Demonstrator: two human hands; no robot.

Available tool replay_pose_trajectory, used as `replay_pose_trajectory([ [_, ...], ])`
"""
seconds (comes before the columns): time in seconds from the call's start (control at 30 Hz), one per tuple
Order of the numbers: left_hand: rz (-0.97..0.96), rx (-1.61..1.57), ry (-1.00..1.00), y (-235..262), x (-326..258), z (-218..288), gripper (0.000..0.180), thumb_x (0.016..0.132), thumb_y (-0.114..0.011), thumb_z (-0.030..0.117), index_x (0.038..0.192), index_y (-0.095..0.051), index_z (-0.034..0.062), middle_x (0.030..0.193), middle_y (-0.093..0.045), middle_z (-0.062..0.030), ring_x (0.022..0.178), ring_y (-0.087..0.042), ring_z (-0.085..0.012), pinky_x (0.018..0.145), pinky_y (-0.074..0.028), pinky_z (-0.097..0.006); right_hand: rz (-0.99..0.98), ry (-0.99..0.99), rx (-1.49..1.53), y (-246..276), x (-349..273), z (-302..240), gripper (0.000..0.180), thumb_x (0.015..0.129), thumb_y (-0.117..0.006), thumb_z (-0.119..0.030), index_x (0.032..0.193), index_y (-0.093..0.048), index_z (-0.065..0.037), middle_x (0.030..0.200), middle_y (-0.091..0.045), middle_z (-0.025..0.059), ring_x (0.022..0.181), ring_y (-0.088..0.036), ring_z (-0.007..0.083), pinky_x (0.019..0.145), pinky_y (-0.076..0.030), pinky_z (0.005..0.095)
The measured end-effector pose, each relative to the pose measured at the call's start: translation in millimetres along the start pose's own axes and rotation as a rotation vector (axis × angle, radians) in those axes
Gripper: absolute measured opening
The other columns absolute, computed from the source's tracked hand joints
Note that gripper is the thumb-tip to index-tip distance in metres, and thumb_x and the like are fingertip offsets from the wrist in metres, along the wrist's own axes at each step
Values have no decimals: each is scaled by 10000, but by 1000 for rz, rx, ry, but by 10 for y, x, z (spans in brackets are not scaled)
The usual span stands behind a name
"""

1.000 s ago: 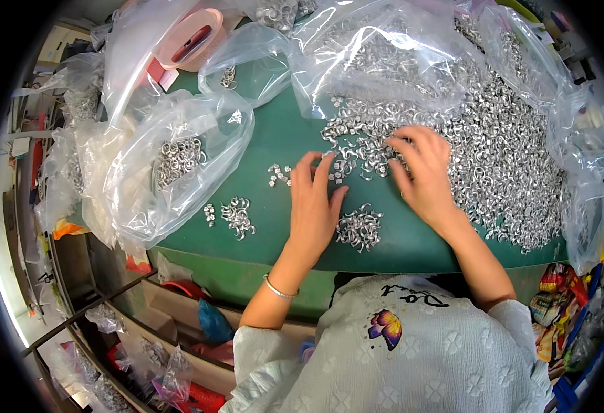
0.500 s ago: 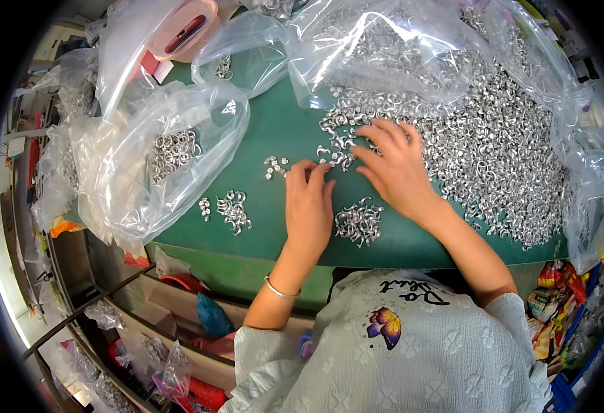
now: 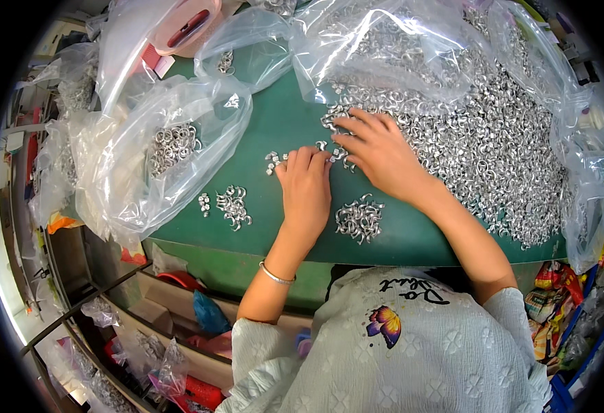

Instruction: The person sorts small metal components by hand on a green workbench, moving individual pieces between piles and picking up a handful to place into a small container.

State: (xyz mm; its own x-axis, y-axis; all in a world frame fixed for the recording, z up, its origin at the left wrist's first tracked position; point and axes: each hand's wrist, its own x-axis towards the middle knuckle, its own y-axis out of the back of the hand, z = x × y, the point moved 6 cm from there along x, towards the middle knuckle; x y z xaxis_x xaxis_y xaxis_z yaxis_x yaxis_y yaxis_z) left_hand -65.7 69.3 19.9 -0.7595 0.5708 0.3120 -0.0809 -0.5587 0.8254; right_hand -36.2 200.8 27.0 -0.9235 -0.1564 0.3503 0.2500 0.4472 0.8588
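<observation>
My left hand (image 3: 307, 186) lies flat, palm down, on the green table top (image 3: 281, 124), its fingertips touching a few small silver metal pieces (image 3: 272, 160). My right hand (image 3: 378, 153) rests palm down at the left edge of a large heap of small silver metal parts (image 3: 502, 144), fingers spread over them. Whether any piece is pinched under either hand is hidden. Below my hands lies a small sorted cluster of the parts (image 3: 359, 218). Two more little clusters (image 3: 233, 205) lie to the left.
A clear plastic bag with ring-shaped metal parts (image 3: 171, 144) sits on the left. More clear bags (image 3: 384, 48) cover the back of the table. A pink container (image 3: 188, 31) stands at the far left back. Shelves with bags and clutter run below left (image 3: 109, 323).
Both hands have shifted leftward and away from me along the heap's edge. The right hand has drawn closer to the left hand.
</observation>
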Motion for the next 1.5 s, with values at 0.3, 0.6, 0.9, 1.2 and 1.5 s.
replay_pose_trajectory([
  [0.3, 34, -126, 26, 85, -228, 130, 194, 833, -647, 0, 1025, -640, 28, 1033, -594, -95, 953, -560, -260, 838, -388, -387, -50, -106, -21, 152, -150, 18, 228, 807, -686, -106, 1029, -647, -67, 1282, -540, 82, 1314, -415, 280, 1067, -306, 496],
  [0.6, 451, -403, 146, -85, -2223, -99, 136, 902, -459, -53, 996, -542, 0, 1006, -477, -137, 811, -491, -225, 757, -438, -317, 99, -105, 99, 706, -1032, -20, 243, 752, -666, -14, 993, -674, -41, 1114, -619, 110, 1114, -575, 320, 906, -440, 439],
  [0.9, -730, -744, 1583, -1980, -4445, -766, 141, 919, -532, 61, 1036, -594, 12, 945, -615, -88, 816, -562, -192, 721, -458, -336, -98, -78, 175, 567, -1461, -106, 299, 718, -637, 16, 1010, -692, -21, 1155, -603, 146, 1163, -546, 360, 883, -486, 457],
  [1.2, -809, -769, 1628, -1972, -4269, -713, 190, 943, -538, 122, 1092, -597, 20, 1005, -630, -91, 889, -579, -183, 764, -466, -323, -245, -131, 306, 456, -1649, -79, 337, 781, -619, -49, 1111, -678, -80, 1277, -537, 152, 1266, -457, 363, 1005, -441, 514],
  [1.5, -848, -822, 1492, -2315, -4157, -1154, 244, 967, -544, 183, 1148, -600, 28, 1066, -644, -94, 962, -597, -174, 808, -473, -311, -123, -197, 191, 529, -1513, -136, 370, 734, -741, -99, 1084, -640, -34, 1278, -510, 185, 1285, -431, 414, 1054, -345, 570],
])
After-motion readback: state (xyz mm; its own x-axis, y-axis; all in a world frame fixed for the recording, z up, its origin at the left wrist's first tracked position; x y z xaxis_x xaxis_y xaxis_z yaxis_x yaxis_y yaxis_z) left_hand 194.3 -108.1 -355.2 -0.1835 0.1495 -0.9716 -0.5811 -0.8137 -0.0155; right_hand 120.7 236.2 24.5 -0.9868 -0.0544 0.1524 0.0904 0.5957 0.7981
